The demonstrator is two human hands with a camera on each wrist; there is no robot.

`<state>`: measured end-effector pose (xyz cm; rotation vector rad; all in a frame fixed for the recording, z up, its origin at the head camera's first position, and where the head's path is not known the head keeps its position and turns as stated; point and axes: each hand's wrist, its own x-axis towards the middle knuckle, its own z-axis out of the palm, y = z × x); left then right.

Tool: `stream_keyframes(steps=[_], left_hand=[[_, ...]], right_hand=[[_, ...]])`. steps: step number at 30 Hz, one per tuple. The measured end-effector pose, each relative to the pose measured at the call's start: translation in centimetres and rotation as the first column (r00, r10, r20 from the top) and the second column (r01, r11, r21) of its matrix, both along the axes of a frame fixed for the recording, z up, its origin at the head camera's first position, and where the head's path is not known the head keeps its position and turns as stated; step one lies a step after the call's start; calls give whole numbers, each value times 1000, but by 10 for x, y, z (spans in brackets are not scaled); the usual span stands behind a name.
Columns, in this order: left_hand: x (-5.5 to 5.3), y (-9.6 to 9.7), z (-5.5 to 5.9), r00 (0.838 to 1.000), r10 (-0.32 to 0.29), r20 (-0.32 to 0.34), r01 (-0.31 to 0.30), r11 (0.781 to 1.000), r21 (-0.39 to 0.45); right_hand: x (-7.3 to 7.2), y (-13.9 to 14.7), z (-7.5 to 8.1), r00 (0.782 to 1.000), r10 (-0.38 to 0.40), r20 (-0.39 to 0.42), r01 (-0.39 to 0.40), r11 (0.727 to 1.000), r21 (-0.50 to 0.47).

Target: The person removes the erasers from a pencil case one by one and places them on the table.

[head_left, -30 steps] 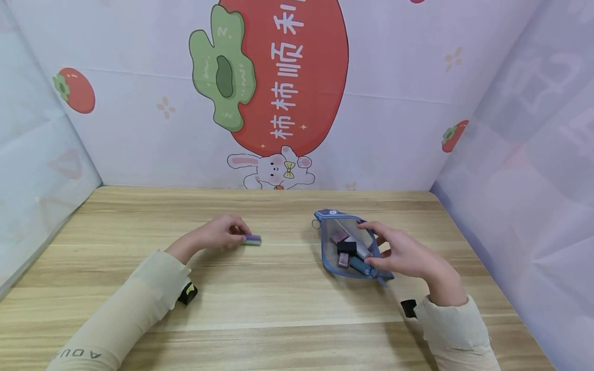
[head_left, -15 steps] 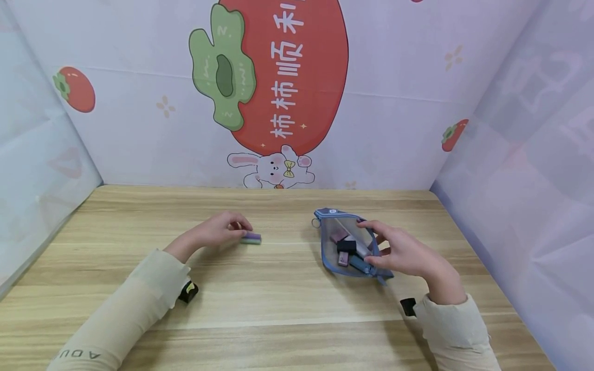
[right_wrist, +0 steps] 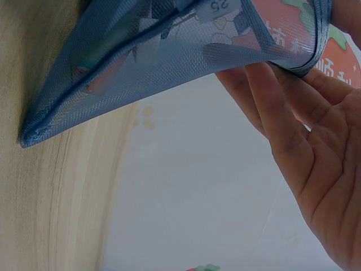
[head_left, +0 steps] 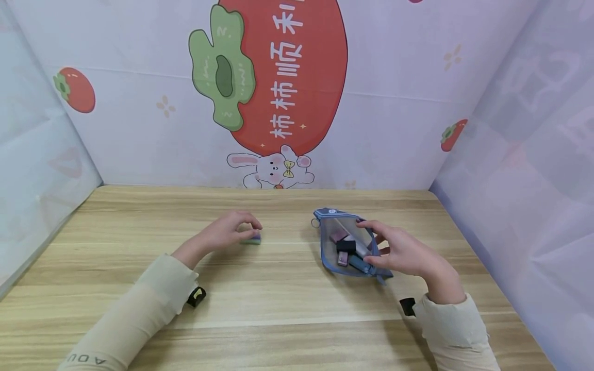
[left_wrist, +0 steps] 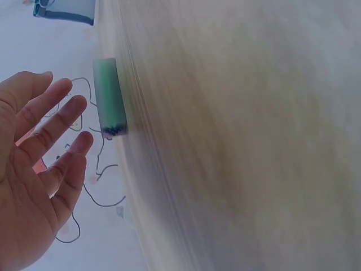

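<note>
A small purple-and-green block point(head_left: 253, 240) lies on the table, its near end partly hidden by my left hand point(head_left: 227, 230). In the left wrist view, the spread, loosely bent fingers of that hand point(left_wrist: 39, 152) are apart from the block point(left_wrist: 110, 99), which shows a green face. My right hand point(head_left: 403, 251) holds the right-hand rim of a blue mesh zip pouch point(head_left: 327, 234), keeping its mouth open. Inside are a black block point(head_left: 346, 246), pink blocks point(head_left: 343, 258), a blue piece point(head_left: 359, 264) and a pale long piece. From below, the right fingers point(right_wrist: 276, 107) meet the mesh.
The wooden table point(head_left: 260, 304) ends at a printed back wall point(head_left: 390, 139), with side walls left and right. Black wrist-camera parts point(head_left: 197, 297) hang below each cuff. A zip-pull ring point(head_left: 316, 223) sticks out at the pouch's left corner.
My left hand has shifted slightly right, and its fingers have come away from the block's end and moved above it. The block, right hand and pouch stay nearly where they were.
</note>
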<state>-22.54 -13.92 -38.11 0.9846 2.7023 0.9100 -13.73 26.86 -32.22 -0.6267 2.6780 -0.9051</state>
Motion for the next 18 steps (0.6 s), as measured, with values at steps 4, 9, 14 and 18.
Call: stream_keyframes(steps=[4,9,14,18], left_hand=[[2,8,0,999,-19,-29,19,1000,-2],[5,16,3,999,-42,-32,42,999,8],[7,23,4,996,-76,-52,78,996,39],[8,30,4,994,-92,-51,96,993,72]], right_hand=[[0,0,0,1000,2,0,-2,1000,-3],[0,0,0,1000,3,-1,-3,1000,-5],[0,0,0,1000,-3,1,3,1000,-4],[0,0,0,1000,-3,0,3,1000,-4]])
